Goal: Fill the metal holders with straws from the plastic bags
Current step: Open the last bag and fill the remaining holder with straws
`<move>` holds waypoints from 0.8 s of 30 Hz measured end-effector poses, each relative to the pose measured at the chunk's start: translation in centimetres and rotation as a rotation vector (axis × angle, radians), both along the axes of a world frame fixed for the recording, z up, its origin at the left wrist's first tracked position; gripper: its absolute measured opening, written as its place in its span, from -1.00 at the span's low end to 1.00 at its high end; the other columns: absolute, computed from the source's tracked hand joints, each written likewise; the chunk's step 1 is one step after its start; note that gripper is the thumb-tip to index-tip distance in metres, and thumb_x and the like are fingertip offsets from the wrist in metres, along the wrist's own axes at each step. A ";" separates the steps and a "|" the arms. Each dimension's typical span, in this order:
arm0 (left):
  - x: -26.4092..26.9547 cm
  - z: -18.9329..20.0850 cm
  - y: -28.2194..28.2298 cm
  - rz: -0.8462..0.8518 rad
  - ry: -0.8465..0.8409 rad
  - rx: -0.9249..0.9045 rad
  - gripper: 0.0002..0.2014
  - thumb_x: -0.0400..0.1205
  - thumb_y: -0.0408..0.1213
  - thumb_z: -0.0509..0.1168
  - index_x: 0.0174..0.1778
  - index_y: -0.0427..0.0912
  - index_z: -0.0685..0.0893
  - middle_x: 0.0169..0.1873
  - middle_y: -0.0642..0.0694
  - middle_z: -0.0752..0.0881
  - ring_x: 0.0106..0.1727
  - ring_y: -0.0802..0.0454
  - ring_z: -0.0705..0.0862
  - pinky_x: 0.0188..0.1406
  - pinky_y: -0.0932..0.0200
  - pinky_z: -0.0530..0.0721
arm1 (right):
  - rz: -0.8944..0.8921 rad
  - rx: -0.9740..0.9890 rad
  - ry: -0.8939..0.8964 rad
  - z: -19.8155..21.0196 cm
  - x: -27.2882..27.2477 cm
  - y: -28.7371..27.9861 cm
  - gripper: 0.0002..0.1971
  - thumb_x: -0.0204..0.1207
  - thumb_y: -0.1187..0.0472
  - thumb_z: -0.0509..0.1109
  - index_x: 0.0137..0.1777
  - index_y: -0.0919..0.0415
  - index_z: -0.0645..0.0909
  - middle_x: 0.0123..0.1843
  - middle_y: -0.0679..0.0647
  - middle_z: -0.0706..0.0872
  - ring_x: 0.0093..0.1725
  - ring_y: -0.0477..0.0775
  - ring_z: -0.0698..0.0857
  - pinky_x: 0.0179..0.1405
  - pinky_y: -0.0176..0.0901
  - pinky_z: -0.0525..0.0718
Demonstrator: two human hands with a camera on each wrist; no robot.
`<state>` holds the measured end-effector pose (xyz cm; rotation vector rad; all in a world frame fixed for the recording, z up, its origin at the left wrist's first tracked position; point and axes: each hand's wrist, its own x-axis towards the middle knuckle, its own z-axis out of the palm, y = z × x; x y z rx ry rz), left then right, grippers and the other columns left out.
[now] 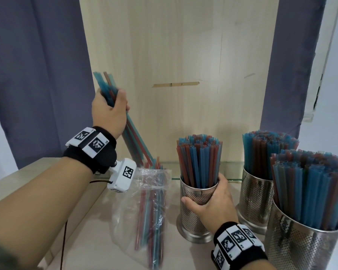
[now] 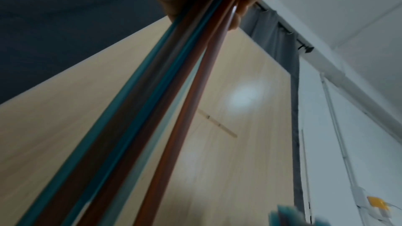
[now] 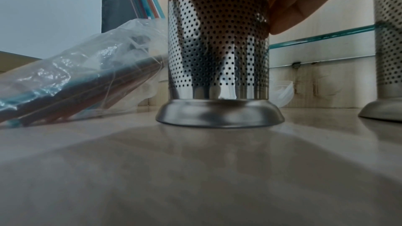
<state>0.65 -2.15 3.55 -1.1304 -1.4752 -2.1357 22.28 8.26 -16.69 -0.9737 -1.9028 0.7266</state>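
Here the left hand (image 1: pixel 109 112) is raised above the bag (image 1: pixel 144 195), fingers wrapped round a bunch of straws (image 1: pixel 134 139) held near their upper ends, so the long lower part hangs slanted with the tips at the bag's open mouth. That high grip likely serves to draw them clear in one pull. The right hand (image 1: pixel 213 201) clasps the nearest holder (image 1: pixel 195 209) just below its rim, thumb on one side and fingers on the other, probably to keep the narrow can from tipping when more straws go in. It stands upright on the desk (image 1: pixel 98 240), already crowded. Two more holders (image 1: pixel 256 199) to the right look packed full. More straws remain in the bag, which lies just left of the held holder.
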 end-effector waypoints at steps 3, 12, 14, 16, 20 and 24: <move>1.1 1.4 -1.1 0.002 0.004 0.088 -0.88 0.68 -0.12 0.28 -0.13 0.04 0.46 -0.44 0.06 0.61 -0.44 0.15 0.62 -0.23 0.15 0.69 | -0.002 -0.001 0.000 0.1 0.0 -0.1 0.14 0.04 -0.20 0.75 0.57 -0.04 0.18 0.36 -0.16 0.54 0.38 -0.09 0.53 0.44 -0.12 0.54; 5.5 3.7 -3.5 -0.222 -0.058 0.207 -0.83 0.65 -0.17 0.36 -0.15 -0.04 0.48 -0.56 0.13 0.55 -0.53 0.14 0.54 -0.26 0.06 0.66 | -0.122 0.034 -0.090 0.9 0.2 -0.9 0.25 -0.04 -0.47 0.57 0.62 -0.08 0.08 0.49 -0.10 0.49 0.53 0.06 0.47 0.58 0.26 0.37; 6.5 3.7 -3.8 -0.254 -0.039 0.197 -0.83 0.65 -0.18 0.36 -0.16 -0.04 0.48 -0.55 0.13 0.56 -0.52 0.14 0.54 -0.23 0.03 0.67 | -0.170 0.038 -0.103 1.5 0.4 -1.4 0.34 0.01 -0.52 0.52 0.70 0.02 -0.04 0.63 0.00 0.38 0.63 0.11 0.35 0.61 0.28 0.21; 7.2 3.5 -4.0 -0.267 -0.024 0.185 -0.83 0.66 -0.18 0.36 -0.15 -0.03 0.48 -0.55 0.14 0.58 -0.50 0.15 0.56 -0.20 0.02 0.69 | -0.186 0.091 -0.110 2.0 0.5 -2.2 0.36 0.08 -0.52 0.51 0.72 0.12 -0.11 0.67 0.06 0.33 0.66 0.13 0.30 0.64 0.26 0.15; 8.2 3.2 -4.6 -0.283 0.001 0.166 -0.84 0.67 -0.18 0.36 -0.15 -0.02 0.49 -0.52 0.16 0.61 -0.48 0.15 0.58 -0.15 -0.05 0.70 | -0.179 0.171 -0.075 4.2 0.1 -3.5 0.39 0.12 -0.46 0.55 0.74 0.18 -0.17 0.62 0.02 0.39 0.63 0.09 0.35 0.70 0.25 0.07; 8.7 3.0 -5.3 -0.288 0.003 0.163 -0.84 0.67 -0.18 0.37 -0.13 -0.01 0.49 -0.48 0.16 0.61 -0.45 0.14 0.60 -0.13 -0.02 0.73 | -0.178 0.118 -0.021 6.8 -0.6 -3.7 0.49 0.08 -0.45 0.59 0.69 0.04 -0.43 0.67 -0.02 0.34 0.65 0.06 0.35 0.71 0.30 -0.14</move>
